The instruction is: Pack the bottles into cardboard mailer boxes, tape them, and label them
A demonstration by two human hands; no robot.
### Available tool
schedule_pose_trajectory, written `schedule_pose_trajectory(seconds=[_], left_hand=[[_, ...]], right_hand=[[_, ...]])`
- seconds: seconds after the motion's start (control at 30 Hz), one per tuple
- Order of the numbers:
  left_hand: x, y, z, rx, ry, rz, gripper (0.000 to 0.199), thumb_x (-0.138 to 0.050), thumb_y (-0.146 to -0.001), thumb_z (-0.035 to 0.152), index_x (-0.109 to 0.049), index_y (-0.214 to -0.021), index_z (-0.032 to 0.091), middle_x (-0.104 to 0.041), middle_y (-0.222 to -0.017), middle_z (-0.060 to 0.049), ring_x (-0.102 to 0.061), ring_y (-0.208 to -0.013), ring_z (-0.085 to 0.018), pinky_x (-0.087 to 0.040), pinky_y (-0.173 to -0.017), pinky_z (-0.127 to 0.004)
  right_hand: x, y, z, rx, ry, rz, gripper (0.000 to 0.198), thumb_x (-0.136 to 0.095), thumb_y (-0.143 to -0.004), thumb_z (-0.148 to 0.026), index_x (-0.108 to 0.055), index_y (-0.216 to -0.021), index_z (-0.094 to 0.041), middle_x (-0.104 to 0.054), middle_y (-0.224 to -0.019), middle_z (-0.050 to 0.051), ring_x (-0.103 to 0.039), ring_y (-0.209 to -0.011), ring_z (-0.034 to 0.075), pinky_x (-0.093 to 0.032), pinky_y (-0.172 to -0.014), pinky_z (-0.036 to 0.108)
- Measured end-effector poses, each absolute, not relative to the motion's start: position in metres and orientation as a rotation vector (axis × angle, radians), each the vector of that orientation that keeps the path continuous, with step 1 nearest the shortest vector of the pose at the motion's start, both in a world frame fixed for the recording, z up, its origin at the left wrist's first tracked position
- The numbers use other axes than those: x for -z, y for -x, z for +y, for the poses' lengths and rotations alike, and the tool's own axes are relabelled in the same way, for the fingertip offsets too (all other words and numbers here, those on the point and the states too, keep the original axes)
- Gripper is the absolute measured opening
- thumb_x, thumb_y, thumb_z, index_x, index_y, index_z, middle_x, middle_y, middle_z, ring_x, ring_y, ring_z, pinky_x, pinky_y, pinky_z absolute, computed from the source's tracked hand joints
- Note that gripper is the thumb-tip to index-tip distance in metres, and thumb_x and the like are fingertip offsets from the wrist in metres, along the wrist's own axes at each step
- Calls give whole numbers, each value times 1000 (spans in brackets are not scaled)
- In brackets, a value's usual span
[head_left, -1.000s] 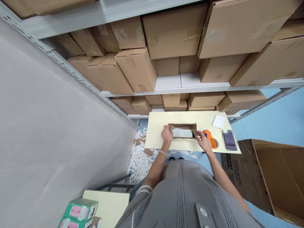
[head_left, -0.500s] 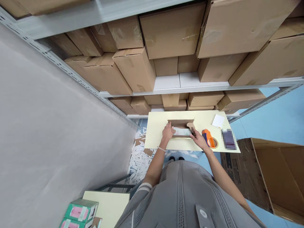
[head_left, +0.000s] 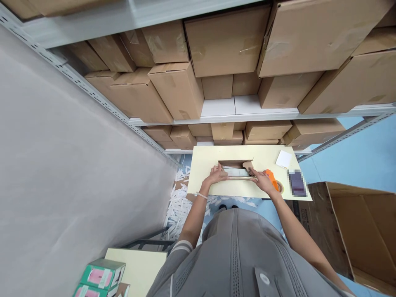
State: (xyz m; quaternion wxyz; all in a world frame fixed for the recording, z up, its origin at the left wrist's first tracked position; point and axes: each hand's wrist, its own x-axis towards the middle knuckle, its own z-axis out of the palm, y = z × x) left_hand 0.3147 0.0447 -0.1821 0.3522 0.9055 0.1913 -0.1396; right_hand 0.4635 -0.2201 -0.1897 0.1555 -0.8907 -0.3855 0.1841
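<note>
A small cardboard box [head_left: 233, 162] sits open on the pale yellow table [head_left: 202, 161], its long side facing me. Inside lies a pale, whitish-green flat item [head_left: 236, 172], its kind too small to tell. My left hand [head_left: 216, 174] grips the box's left end, fingers bent round the edge. At the other end my right hand [head_left: 261, 180] holds the right side by a small end flap [head_left: 247, 165]. An orange tape dispenser [head_left: 270, 177] with a roll of tape lies just beyond my right hand, partly hidden by it.
A white pad [head_left: 283, 158] and a blurred dark item [head_left: 297, 183] lie at the table's right. Shelves [head_left: 216, 118] packed with cartons stand ahead. A large open carton [head_left: 321, 227] is on the right, paper strips [head_left: 176, 214] cover the floor left, and green boxes [head_left: 100, 276] sit lower left.
My left hand has shifted from the inner left part of the box to its near left corner. The near side of the box looks raised, and my right hand has slid slightly toward me.
</note>
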Motion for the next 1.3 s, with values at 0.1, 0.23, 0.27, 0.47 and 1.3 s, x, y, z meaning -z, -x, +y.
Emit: schedule_pose_trajectory(seconds=[0.1,0.23,0.27,0.47,1.3], left_hand=[[174,-312,47,425,-2415,492,106,-72,-71,62,-20,-154,20,-42,-140,-15,-38,-132,-32,-31,-111,-42],[159,-314,54,452,-2515,545,74,-63,-82,60,-42,-144,26,-41,-142,-11,-37,-133,-30,-33,-111,-40],[157,-316,55,430,-2538,569,60,-55,-88,56,-46,-140,27,-43,-142,-10,-38,-133,-28,-34,-110,-39],[156,-326,49,251,-2615,668,38,-39,-100,32,-62,-128,21,-57,-129,-10,-50,-123,-23,-43,-100,-30],[166,-322,16,4,-2752,799,63,-37,-95,16,-28,-155,32,-27,-162,-2,-20,-152,-23,-15,-123,-53]], right_hand=[[183,-474,-216,-501,2642,-1065,54,-48,-96,-35,-45,-147,-19,-69,-120,17,-61,-116,30,-40,-101,39],[178,-484,-206,-479,2706,-906,49,-48,-96,-38,-52,-142,-22,-73,-113,12,-66,-105,27,-44,-90,34],[178,-485,-203,-471,2720,-850,46,-48,-96,-39,-55,-139,-24,-74,-111,10,-67,-102,26,-45,-88,33],[178,-480,-180,-435,2812,-624,37,-46,-96,-39,-66,-123,-24,-75,-105,11,-68,-96,26,-45,-83,34],[188,-479,-184,-535,2656,-114,57,-56,-87,-55,-56,-128,-15,-60,-126,19,-63,-112,29,-50,-87,38]])
